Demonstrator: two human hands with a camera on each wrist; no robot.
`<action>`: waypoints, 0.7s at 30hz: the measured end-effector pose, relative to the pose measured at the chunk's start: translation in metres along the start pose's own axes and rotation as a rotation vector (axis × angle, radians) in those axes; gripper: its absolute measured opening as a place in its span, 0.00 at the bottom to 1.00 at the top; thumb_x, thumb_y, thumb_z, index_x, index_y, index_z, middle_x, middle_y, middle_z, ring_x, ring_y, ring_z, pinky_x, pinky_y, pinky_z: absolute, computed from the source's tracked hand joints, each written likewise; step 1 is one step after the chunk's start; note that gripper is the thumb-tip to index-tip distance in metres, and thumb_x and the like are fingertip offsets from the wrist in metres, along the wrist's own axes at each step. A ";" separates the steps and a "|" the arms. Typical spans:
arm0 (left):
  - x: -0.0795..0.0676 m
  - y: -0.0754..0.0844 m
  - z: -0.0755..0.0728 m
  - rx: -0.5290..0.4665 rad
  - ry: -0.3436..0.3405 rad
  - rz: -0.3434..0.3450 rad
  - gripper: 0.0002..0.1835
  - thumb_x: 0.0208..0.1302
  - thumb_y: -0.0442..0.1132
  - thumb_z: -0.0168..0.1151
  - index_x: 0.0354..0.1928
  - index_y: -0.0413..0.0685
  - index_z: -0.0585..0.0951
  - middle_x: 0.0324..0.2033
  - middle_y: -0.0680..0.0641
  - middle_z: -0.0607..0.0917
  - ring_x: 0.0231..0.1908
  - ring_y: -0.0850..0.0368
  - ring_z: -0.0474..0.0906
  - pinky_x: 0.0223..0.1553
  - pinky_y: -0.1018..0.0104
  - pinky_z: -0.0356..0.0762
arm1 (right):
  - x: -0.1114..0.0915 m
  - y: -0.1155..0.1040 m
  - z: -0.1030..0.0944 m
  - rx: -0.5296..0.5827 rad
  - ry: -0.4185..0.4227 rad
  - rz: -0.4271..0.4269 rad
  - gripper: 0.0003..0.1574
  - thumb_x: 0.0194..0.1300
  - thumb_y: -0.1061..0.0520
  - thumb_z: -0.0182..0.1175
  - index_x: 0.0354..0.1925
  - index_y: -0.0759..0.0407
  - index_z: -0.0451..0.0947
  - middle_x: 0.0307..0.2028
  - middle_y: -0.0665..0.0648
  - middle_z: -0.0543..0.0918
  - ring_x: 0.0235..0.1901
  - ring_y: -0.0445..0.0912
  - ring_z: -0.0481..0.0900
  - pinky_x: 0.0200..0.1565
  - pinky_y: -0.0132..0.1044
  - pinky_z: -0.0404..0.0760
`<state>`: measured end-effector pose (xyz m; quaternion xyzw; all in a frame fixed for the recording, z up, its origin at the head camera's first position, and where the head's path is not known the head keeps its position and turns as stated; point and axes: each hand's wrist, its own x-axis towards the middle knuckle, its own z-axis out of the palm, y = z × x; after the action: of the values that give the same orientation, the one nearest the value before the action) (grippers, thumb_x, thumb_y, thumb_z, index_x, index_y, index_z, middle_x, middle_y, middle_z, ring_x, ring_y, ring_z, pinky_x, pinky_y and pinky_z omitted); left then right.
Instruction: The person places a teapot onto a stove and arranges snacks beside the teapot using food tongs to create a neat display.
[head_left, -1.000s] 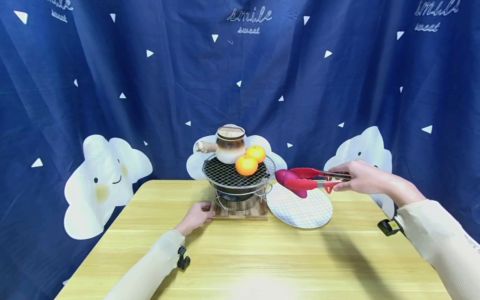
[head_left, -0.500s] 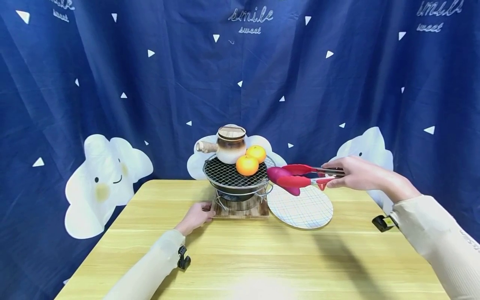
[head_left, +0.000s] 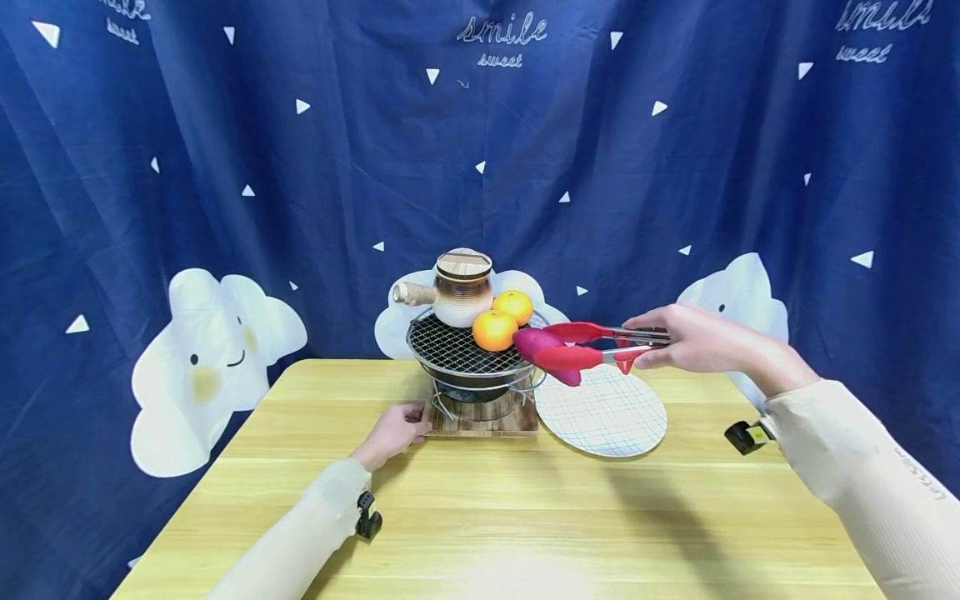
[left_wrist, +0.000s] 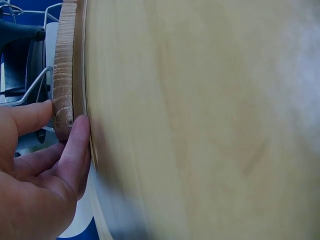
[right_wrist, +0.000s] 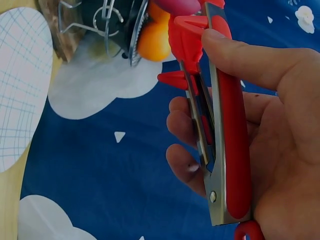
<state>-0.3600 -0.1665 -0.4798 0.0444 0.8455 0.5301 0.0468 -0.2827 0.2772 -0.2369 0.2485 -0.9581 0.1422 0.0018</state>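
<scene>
My right hand [head_left: 705, 337] grips red-and-steel tongs [right_wrist: 235, 145], thumb on one arm and fingers curled round the other. Between the tongs' red tips is a purple sweet potato [head_left: 534, 343], held at the right rim of a round grill [head_left: 450, 350]; whether it touches the mesh I cannot tell. On the grill sit two oranges [head_left: 494, 332] and a lidded clay pot [head_left: 459, 304] with a side handle. At the grill's lower left, my left hand [head_left: 393, 433] pinches the corner of the wooden base board [left_wrist: 64, 75], thumb on one face and fingers on the other.
A white plate [head_left: 607, 421] with a blue grid pattern lies right of the grill, partly under the tongs. Behind the pale wooden table [head_left: 465, 517] hangs a dark blue curtain [head_left: 345, 167] with clouds and triangles.
My right hand has moved left, carrying the tongs and the sweet potato from above the plate to the grill's right rim. My left hand has stayed at the board's corner.
</scene>
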 end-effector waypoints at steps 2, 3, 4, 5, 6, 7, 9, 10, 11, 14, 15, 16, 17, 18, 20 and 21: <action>0.000 0.000 0.000 0.003 -0.001 0.000 0.27 0.67 0.34 0.62 0.66 0.31 0.72 0.55 0.33 0.83 0.42 0.42 0.88 0.36 0.61 0.86 | 0.002 -0.002 0.000 0.005 0.003 -0.008 0.38 0.61 0.50 0.72 0.63 0.69 0.75 0.46 0.55 0.87 0.35 0.44 0.79 0.36 0.36 0.80; -0.001 0.000 0.000 0.004 0.000 0.001 0.27 0.67 0.34 0.62 0.66 0.31 0.72 0.55 0.33 0.83 0.41 0.43 0.88 0.35 0.61 0.86 | 0.004 -0.004 0.000 0.003 0.006 -0.013 0.38 0.61 0.50 0.72 0.63 0.69 0.76 0.47 0.56 0.87 0.36 0.44 0.80 0.37 0.36 0.81; -0.001 0.000 0.001 0.005 0.000 0.002 0.27 0.67 0.34 0.62 0.66 0.31 0.72 0.55 0.33 0.83 0.41 0.43 0.88 0.34 0.61 0.86 | 0.005 -0.005 0.000 0.001 0.011 -0.021 0.38 0.61 0.50 0.72 0.63 0.69 0.76 0.48 0.56 0.87 0.37 0.44 0.80 0.38 0.37 0.82; -0.001 0.000 0.001 0.005 0.001 -0.001 0.27 0.67 0.34 0.62 0.67 0.31 0.72 0.55 0.33 0.83 0.41 0.43 0.88 0.33 0.62 0.85 | 0.006 -0.006 0.000 -0.003 0.015 -0.028 0.37 0.61 0.51 0.72 0.62 0.69 0.76 0.48 0.56 0.87 0.37 0.44 0.80 0.38 0.37 0.82; -0.001 0.000 0.001 0.002 0.002 -0.006 0.27 0.67 0.34 0.62 0.67 0.32 0.72 0.55 0.33 0.83 0.41 0.43 0.88 0.32 0.63 0.84 | 0.008 -0.007 0.000 -0.009 0.020 -0.033 0.37 0.60 0.51 0.73 0.62 0.68 0.77 0.47 0.56 0.87 0.37 0.44 0.80 0.38 0.37 0.81; 0.000 0.000 0.001 0.002 0.001 -0.005 0.28 0.67 0.34 0.62 0.67 0.32 0.72 0.55 0.33 0.83 0.41 0.43 0.88 0.31 0.63 0.84 | 0.009 -0.009 0.000 -0.013 0.024 -0.038 0.37 0.60 0.50 0.73 0.62 0.68 0.77 0.46 0.55 0.87 0.37 0.44 0.80 0.38 0.38 0.81; 0.001 0.000 0.002 0.005 -0.003 0.003 0.28 0.67 0.34 0.62 0.67 0.31 0.72 0.55 0.32 0.82 0.41 0.43 0.88 0.30 0.63 0.83 | 0.013 -0.011 0.000 -0.023 0.033 -0.049 0.37 0.60 0.50 0.73 0.62 0.67 0.78 0.46 0.55 0.88 0.38 0.44 0.80 0.39 0.38 0.81; 0.001 -0.001 0.002 0.004 -0.006 0.007 0.28 0.67 0.34 0.62 0.67 0.31 0.71 0.56 0.32 0.82 0.41 0.43 0.88 0.30 0.63 0.83 | 0.014 -0.013 0.000 -0.021 0.033 -0.050 0.37 0.59 0.50 0.73 0.62 0.67 0.78 0.45 0.54 0.87 0.38 0.45 0.80 0.38 0.38 0.81; 0.002 -0.001 0.002 0.004 -0.011 0.013 0.28 0.67 0.34 0.62 0.67 0.31 0.71 0.56 0.32 0.82 0.41 0.43 0.88 0.31 0.64 0.84 | 0.016 -0.014 0.000 -0.024 0.033 -0.051 0.37 0.59 0.49 0.74 0.62 0.67 0.78 0.45 0.54 0.87 0.38 0.45 0.80 0.39 0.38 0.81; 0.002 -0.003 0.001 0.004 -0.012 0.012 0.28 0.68 0.34 0.61 0.68 0.31 0.70 0.57 0.32 0.81 0.42 0.42 0.88 0.31 0.63 0.83 | 0.023 -0.019 0.002 -0.026 0.028 -0.056 0.38 0.59 0.49 0.73 0.62 0.66 0.77 0.47 0.55 0.87 0.41 0.47 0.80 0.41 0.39 0.81; 0.002 -0.004 0.001 0.007 -0.010 0.008 0.28 0.68 0.34 0.61 0.68 0.32 0.70 0.57 0.32 0.81 0.43 0.42 0.88 0.30 0.63 0.83 | 0.026 -0.021 0.003 -0.026 0.025 -0.059 0.38 0.60 0.49 0.73 0.63 0.66 0.77 0.48 0.55 0.87 0.41 0.47 0.80 0.41 0.39 0.81; 0.002 -0.005 0.001 0.007 -0.008 0.001 0.29 0.68 0.34 0.61 0.69 0.33 0.70 0.58 0.32 0.81 0.43 0.43 0.87 0.30 0.64 0.83 | 0.029 -0.022 0.003 -0.028 0.024 -0.065 0.38 0.59 0.49 0.74 0.63 0.66 0.77 0.48 0.56 0.87 0.41 0.47 0.80 0.42 0.40 0.81; 0.002 -0.006 0.000 0.009 -0.006 -0.004 0.29 0.68 0.34 0.61 0.69 0.33 0.70 0.58 0.32 0.81 0.43 0.43 0.87 0.30 0.64 0.82 | 0.031 -0.024 0.004 -0.033 0.026 -0.075 0.38 0.60 0.49 0.73 0.63 0.66 0.77 0.48 0.56 0.87 0.42 0.48 0.80 0.44 0.41 0.81; 0.001 -0.006 0.000 0.010 -0.004 -0.010 0.29 0.68 0.35 0.61 0.69 0.34 0.70 0.58 0.33 0.81 0.44 0.43 0.87 0.29 0.63 0.82 | 0.033 -0.025 0.005 -0.035 0.028 -0.081 0.37 0.60 0.49 0.74 0.62 0.66 0.77 0.49 0.57 0.87 0.42 0.48 0.81 0.45 0.42 0.81; 0.001 -0.006 0.000 0.013 -0.006 -0.014 0.29 0.68 0.35 0.61 0.70 0.35 0.70 0.59 0.34 0.81 0.44 0.44 0.87 0.29 0.64 0.81 | 0.037 -0.028 0.005 -0.039 0.033 -0.093 0.36 0.60 0.50 0.73 0.62 0.65 0.78 0.49 0.57 0.87 0.44 0.49 0.82 0.47 0.44 0.82; 0.002 -0.006 0.000 0.014 -0.009 -0.013 0.29 0.68 0.35 0.61 0.70 0.35 0.70 0.59 0.34 0.81 0.44 0.44 0.87 0.28 0.64 0.81 | 0.038 -0.029 0.005 -0.041 0.036 -0.099 0.36 0.60 0.50 0.73 0.62 0.65 0.78 0.50 0.58 0.87 0.45 0.49 0.82 0.49 0.45 0.82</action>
<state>-0.3617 -0.1688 -0.4852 0.0416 0.8491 0.5238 0.0537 -0.3021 0.2332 -0.2314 0.2932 -0.9471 0.1268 0.0312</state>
